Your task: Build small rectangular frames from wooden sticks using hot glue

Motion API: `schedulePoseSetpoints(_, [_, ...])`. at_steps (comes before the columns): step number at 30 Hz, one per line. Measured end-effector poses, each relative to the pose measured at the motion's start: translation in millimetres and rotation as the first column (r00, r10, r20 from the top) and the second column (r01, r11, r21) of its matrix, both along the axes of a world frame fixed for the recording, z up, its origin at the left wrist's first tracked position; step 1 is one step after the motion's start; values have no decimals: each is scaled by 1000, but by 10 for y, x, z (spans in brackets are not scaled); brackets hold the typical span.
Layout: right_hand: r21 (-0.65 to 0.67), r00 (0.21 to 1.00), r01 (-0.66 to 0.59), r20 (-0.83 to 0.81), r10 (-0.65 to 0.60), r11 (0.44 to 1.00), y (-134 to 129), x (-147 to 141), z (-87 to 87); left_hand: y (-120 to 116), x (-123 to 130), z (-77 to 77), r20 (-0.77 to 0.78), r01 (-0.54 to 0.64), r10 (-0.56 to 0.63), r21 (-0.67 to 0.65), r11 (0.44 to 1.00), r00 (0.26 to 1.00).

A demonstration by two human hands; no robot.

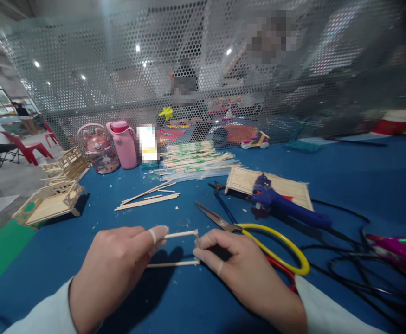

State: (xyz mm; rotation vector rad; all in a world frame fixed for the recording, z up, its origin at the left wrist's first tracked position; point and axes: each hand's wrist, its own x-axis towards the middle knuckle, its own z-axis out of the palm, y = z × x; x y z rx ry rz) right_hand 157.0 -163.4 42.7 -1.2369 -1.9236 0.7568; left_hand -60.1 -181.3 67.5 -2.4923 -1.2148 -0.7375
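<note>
Both of my hands are over the blue table (189, 306), holding a small frame of thin wooden sticks (181, 235). My left hand (119, 264) is closed round the frame's left part and hides it; fingertips pinch the upper stick. At the right end, thumb and forefinger of my right hand (237, 264) pinch the short upright piece between the upper and lower sticks. Some fingertips wear pale covers. Scissors (275, 239) with yellow and red handles lie just beyond and partly under my right hand. Loose sticks (150, 200) lie beyond the frame.
A blue glue gun (282, 204) rests by a stick panel (239, 181), with black cables (349, 260) at right. Bagged sticks (196, 160), a pink bottle (124, 146) and a clear bottle (100, 150) stand behind. Stick-built models (53, 204) are at left, before a perforated screen (119, 60).
</note>
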Motion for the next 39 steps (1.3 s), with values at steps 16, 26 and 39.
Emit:
schedulePoseSetpoints(16, [168, 1000, -5, -14, 7, 986, -21, -7, 72, -16, 29, 27, 2, -5, 5, -42, 999, 1000])
schedulePoseSetpoints(26, [157, 998, -16, -55, 24, 988, -26, -24, 81, -15, 10, 23, -1, 0, 0, -42, 999, 1000])
schedulePoseSetpoints(39, [130, 999, -29, -33, 34, 991, -22, -31, 109, -7, 12, 22, -17, -11, 10, -22, 1000, 1000])
